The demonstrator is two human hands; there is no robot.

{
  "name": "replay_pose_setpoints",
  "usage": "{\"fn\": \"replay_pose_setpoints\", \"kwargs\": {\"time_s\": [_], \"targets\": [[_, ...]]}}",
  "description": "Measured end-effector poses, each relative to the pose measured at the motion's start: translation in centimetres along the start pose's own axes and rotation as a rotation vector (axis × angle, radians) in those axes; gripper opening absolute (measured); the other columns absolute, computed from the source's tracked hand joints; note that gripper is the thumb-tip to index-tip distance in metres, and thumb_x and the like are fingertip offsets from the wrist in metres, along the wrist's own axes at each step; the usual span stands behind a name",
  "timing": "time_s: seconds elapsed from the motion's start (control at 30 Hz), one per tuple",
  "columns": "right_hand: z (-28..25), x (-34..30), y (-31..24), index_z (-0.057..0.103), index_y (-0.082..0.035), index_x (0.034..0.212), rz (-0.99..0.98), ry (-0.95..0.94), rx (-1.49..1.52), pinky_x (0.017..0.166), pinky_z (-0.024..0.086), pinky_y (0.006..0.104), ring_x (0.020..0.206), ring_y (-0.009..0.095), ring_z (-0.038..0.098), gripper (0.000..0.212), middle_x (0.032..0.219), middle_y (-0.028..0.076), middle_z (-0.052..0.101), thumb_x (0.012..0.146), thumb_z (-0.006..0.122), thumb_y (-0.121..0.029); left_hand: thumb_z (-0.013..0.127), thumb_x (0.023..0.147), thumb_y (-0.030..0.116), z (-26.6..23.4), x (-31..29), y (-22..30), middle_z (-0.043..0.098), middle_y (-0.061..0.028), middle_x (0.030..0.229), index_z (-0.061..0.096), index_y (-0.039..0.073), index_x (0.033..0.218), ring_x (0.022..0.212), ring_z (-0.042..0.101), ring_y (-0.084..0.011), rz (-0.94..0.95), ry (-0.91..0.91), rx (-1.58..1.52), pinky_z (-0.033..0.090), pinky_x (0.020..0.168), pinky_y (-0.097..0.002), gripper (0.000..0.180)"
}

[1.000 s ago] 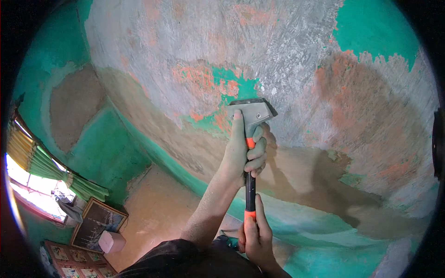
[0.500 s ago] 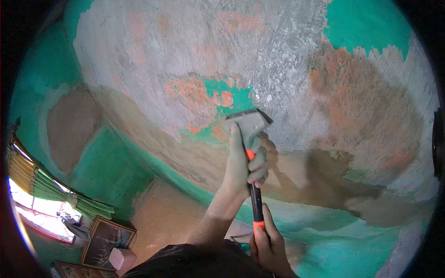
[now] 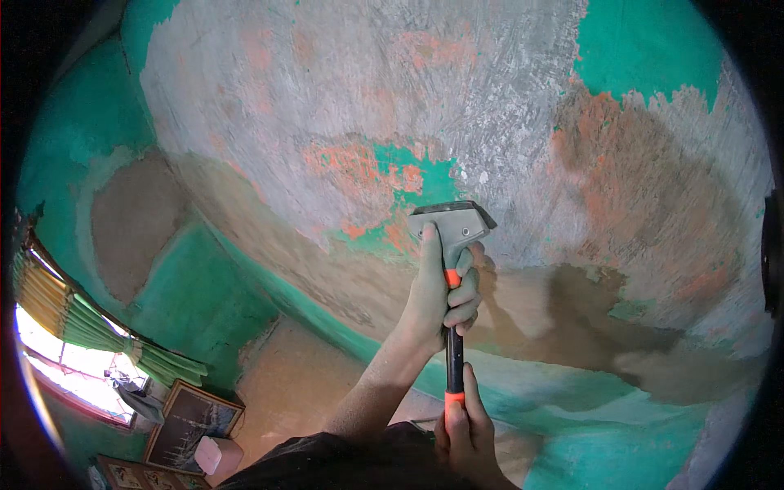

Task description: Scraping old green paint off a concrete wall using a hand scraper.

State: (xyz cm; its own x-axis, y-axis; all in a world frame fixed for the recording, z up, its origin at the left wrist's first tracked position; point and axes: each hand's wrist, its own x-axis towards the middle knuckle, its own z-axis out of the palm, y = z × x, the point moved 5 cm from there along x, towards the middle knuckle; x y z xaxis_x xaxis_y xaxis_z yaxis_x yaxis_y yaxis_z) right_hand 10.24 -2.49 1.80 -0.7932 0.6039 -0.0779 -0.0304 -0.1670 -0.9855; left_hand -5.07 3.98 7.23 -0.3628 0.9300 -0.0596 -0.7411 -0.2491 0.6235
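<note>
Both hands are wrapped round one long-handled scraper (image 3: 454,351) with a grey head, a black shaft and orange bands. My left hand (image 3: 441,290) grips it high up, just under the head, its thumb laid along the grey part. Lower down, my right hand (image 3: 467,433) closes round the handle's bottom end. The scraper's dark blade edge lies at the lower side of a green paint patch (image 3: 437,181) on the wall (image 3: 506,106). Orange flecks and bare grey plaster surround that patch. Whether the blade touches the wall is hard to tell.
More green paint (image 3: 649,49) covers the wall's upper right. To the left are a window (image 3: 73,367) with a yellow-green curtain (image 3: 163,359), a framed picture (image 3: 192,425) and a pale pink container (image 3: 219,456). My shadow falls across the wall at right.
The scraper has turned more upright, so its blade edge sits closer to level. Both hands keep their hold. The whole view has shifted slightly, moving the wall a little rightward in the picture.
</note>
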Motion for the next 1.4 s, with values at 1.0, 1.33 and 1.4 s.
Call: {"fn": "replay_pose_setpoints", "kwargs": {"time_s": [1.0,1.33,1.4], "targets": [[1.6,0.4,-0.4,0.009,-0.007,0.152,-0.281,-0.049,-0.250,0.040,0.035,0.0217,0.042,0.007,0.036,0.058,0.058,0.001,0.043,0.101,0.036,-0.016,0.032,0.095,0.064,-0.2,-0.3,2.2,0.026,0.0077,0.046,0.043,0.017,0.074,0.027,0.023,-0.0054,0.065,0.022,0.010,0.023,0.024,-0.0213,0.053],[0.9,-1.1,-1.0,0.012,-0.005,0.152,-0.020,-0.010,0.027,0.048,0.037,0.0229,0.051,0.006,0.040,0.056,0.066,-0.001,0.041,0.101,0.035,-0.012,0.031,0.095,0.064,-0.1,-0.3,0.2,0.026,0.0079,0.045,0.042,0.018,0.073,0.027,0.023,-0.0047,0.004,-0.028,-0.009,0.023,0.024,-0.0205,0.052],[1.5,-1.1,-1.0,0.009,-0.007,0.152,-0.036,-0.029,0.064,0.040,0.035,0.0216,0.042,0.007,0.037,0.058,0.057,0.000,0.043,0.101,0.035,-0.015,0.032,0.095,0.065,0.0,-0.4,0.7,0.026,0.0076,0.045,0.042,0.018,0.073,0.027,0.022,-0.0054,0.023,-0.067,0.000,0.023,0.024,-0.0214,0.053]]}}
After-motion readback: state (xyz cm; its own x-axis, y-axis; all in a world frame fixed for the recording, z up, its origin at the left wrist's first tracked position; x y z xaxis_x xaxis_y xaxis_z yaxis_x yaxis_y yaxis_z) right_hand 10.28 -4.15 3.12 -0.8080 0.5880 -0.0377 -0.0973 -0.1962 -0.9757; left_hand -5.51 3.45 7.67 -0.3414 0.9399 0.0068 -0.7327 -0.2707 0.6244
